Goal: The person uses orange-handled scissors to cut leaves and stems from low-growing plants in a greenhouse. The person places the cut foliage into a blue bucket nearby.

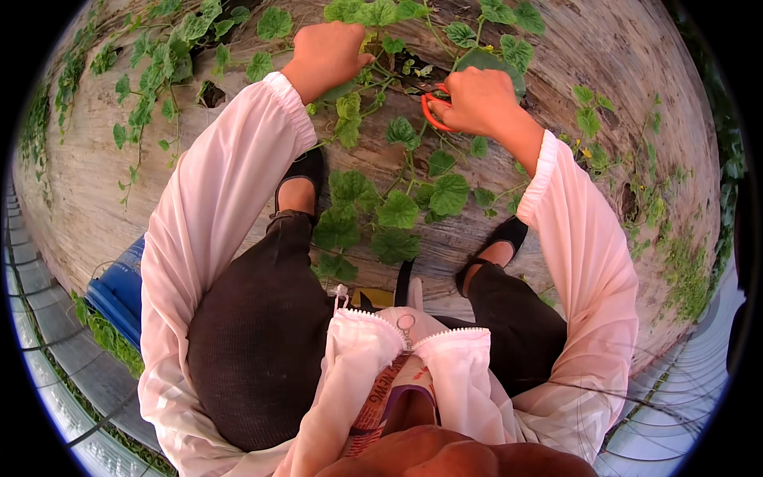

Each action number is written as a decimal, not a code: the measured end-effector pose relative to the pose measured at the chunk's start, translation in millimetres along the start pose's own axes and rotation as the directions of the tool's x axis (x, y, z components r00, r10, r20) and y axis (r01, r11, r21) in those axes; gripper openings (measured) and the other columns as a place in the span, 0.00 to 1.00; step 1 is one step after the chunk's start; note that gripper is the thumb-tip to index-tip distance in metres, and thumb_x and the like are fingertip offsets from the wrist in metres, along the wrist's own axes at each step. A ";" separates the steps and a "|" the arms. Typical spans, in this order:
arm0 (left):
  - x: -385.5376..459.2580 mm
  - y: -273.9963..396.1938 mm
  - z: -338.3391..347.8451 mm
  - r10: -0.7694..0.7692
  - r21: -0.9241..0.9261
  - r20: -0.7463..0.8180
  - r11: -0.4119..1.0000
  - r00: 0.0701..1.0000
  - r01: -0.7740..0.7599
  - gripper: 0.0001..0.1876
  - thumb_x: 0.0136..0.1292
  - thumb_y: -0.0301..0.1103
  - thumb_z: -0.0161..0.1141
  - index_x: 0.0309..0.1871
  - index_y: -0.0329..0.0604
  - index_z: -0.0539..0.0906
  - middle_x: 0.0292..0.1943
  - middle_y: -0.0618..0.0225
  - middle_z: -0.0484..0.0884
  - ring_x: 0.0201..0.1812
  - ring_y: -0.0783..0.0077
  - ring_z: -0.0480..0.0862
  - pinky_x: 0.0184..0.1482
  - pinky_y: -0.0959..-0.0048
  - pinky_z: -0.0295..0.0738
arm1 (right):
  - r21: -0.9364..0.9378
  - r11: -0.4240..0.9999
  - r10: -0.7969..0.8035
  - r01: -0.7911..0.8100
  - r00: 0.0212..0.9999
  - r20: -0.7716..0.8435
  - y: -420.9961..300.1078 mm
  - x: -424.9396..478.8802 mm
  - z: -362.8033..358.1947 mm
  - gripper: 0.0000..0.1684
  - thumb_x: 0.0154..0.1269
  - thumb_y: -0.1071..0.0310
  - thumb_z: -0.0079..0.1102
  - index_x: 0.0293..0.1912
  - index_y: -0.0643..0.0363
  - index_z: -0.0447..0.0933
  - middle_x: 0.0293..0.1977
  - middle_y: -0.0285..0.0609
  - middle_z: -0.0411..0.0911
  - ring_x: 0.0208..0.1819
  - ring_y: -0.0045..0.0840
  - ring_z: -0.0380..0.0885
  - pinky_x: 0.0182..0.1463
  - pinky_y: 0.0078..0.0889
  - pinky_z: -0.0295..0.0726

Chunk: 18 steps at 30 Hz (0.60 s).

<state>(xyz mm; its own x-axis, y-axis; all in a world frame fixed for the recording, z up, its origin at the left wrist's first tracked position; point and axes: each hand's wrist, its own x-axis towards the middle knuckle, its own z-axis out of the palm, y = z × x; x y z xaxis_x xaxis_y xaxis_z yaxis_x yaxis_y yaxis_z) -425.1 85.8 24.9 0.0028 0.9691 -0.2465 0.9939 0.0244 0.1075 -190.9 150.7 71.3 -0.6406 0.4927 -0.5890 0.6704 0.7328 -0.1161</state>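
Red-handled scissors (434, 113) are in my right hand (477, 98), their handle loops around my fingers; the blades are hidden. My left hand (329, 52) is curled among the vine stems to the left, thumb towards the right; whether it grips a stem cannot be told. Green stems (381, 83) run between the two hands over a plastic film (357, 156) on the ground. A larger round leaf (492, 67) lies just behind my right hand. Lobed green leaves (398, 210) spread below, between my feet.
A blue bucket (116, 292) lies at the left edge. Leafy vines (152, 77) trail at the upper left, and more plants (596, 149) grow on the right. Torn holes (211, 94) show in the film. My black shoes (498, 241) stand on both sides of the central leaves.
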 end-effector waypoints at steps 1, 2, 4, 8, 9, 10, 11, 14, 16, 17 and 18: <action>2.6 1.8 4.7 -0.003 0.002 -0.006 1.000 1.000 0.003 0.22 0.61 0.55 0.69 0.45 0.45 0.85 0.34 0.57 0.89 0.38 0.49 0.89 0.38 0.53 0.82 | -0.009 1.000 -0.006 0.006 1.000 -0.015 -0.5 1.0 2.5 0.25 0.61 0.46 0.61 0.38 0.60 0.88 0.36 0.50 0.87 0.41 0.41 0.88 0.46 0.42 0.85; 4.5 3.0 9.0 -0.007 0.005 -0.013 1.000 1.000 0.008 0.21 0.61 0.54 0.69 0.46 0.46 0.86 0.35 0.57 0.89 0.38 0.49 0.89 0.38 0.53 0.82 | -0.007 1.000 -0.011 0.010 1.000 -0.009 -1.4 2.7 4.6 0.24 0.62 0.47 0.61 0.38 0.60 0.88 0.36 0.50 0.87 0.41 0.41 0.88 0.46 0.42 0.85; 7.9 4.2 12.9 -0.022 0.010 -0.028 1.000 0.999 0.022 0.19 0.62 0.51 0.68 0.46 0.47 0.87 0.35 0.57 0.89 0.38 0.50 0.89 0.38 0.53 0.82 | -0.002 1.000 -0.013 0.013 1.000 0.001 -2.7 5.6 7.2 0.23 0.62 0.47 0.61 0.37 0.59 0.88 0.36 0.50 0.87 0.41 0.41 0.88 0.46 0.42 0.85; 14.5 4.1 14.5 -0.088 -0.001 -0.037 0.996 0.995 0.088 0.13 0.62 0.45 0.66 0.45 0.52 0.90 0.35 0.58 0.89 0.39 0.52 0.89 0.38 0.54 0.83 | -0.018 0.999 -0.032 0.031 0.999 -0.010 -2.1 10.2 12.1 0.22 0.64 0.49 0.61 0.39 0.59 0.88 0.37 0.50 0.87 0.42 0.42 0.88 0.47 0.43 0.85; 15.0 3.5 13.6 -0.109 -0.008 -0.031 0.994 0.994 0.109 0.12 0.62 0.43 0.66 0.45 0.53 0.90 0.35 0.58 0.90 0.39 0.52 0.89 0.38 0.54 0.83 | -0.017 0.999 -0.031 0.031 1.000 0.002 -3.1 10.6 11.0 0.22 0.65 0.49 0.61 0.39 0.60 0.88 0.37 0.50 0.87 0.43 0.42 0.88 0.47 0.44 0.85; 14.2 3.2 13.1 -0.117 -0.055 -0.071 0.992 0.991 0.113 0.11 0.60 0.42 0.65 0.42 0.51 0.90 0.34 0.57 0.89 0.38 0.51 0.89 0.38 0.54 0.83 | -0.016 0.999 -0.030 0.030 0.999 0.014 -3.4 10.8 10.2 0.22 0.65 0.49 0.61 0.39 0.60 0.88 0.38 0.50 0.87 0.44 0.42 0.88 0.48 0.44 0.85; 12.5 3.1 13.0 -0.126 -0.103 -0.110 0.988 0.986 0.114 0.10 0.59 0.41 0.64 0.39 0.48 0.90 0.33 0.55 0.89 0.37 0.50 0.89 0.38 0.54 0.84 | 0.010 1.000 -0.028 0.027 0.999 0.032 -1.9 11.2 10.4 0.23 0.66 0.49 0.61 0.40 0.60 0.87 0.39 0.50 0.87 0.45 0.42 0.88 0.49 0.44 0.84; 8.4 1.1 10.4 -0.161 -0.193 -0.156 0.973 0.975 0.130 0.11 0.57 0.41 0.65 0.39 0.50 0.91 0.33 0.55 0.90 0.36 0.50 0.90 0.38 0.54 0.84 | 0.085 0.996 -0.019 0.012 0.996 0.085 0.9 10.9 6.6 0.23 0.68 0.48 0.61 0.41 0.61 0.87 0.41 0.50 0.87 0.47 0.43 0.87 0.51 0.44 0.84; 7.7 -0.7 8.9 -0.194 -0.247 -0.138 0.956 0.971 0.156 0.12 0.57 0.42 0.66 0.41 0.53 0.92 0.34 0.57 0.90 0.36 0.52 0.90 0.39 0.56 0.84 | 0.133 0.991 -0.001 -0.015 0.992 0.124 0.0 8.4 0.8 0.24 0.69 0.48 0.60 0.43 0.61 0.87 0.42 0.50 0.87 0.48 0.44 0.86 0.53 0.44 0.83; 7.3 -2.3 7.8 -0.215 -0.277 -0.117 0.945 0.970 0.176 0.12 0.57 0.43 0.67 0.42 0.55 0.93 0.34 0.58 0.91 0.36 0.53 0.90 0.39 0.57 0.85 | 0.151 0.988 0.000 -0.017 0.993 0.114 0.3 8.6 2.2 0.24 0.69 0.48 0.60 0.43 0.61 0.87 0.43 0.51 0.87 0.48 0.44 0.86 0.53 0.45 0.83; 7.2 -4.0 8.0 -0.233 -0.307 -0.094 0.932 0.968 0.195 0.13 0.56 0.43 0.68 0.44 0.56 0.93 0.34 0.60 0.91 0.36 0.55 0.90 0.39 0.58 0.85 | 0.168 0.986 0.002 -0.020 0.995 0.105 0.6 8.6 4.4 0.24 0.69 0.48 0.61 0.44 0.61 0.87 0.43 0.51 0.87 0.48 0.45 0.86 0.53 0.45 0.83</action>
<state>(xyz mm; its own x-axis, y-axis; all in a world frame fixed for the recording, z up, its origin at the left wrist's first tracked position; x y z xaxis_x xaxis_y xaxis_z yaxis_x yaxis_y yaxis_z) -428.1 90.7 15.0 -0.2397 0.9553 -0.1729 0.8928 0.2869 0.3473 -194.4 153.3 62.6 -0.5963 0.4426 -0.6697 0.7365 0.6335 -0.2372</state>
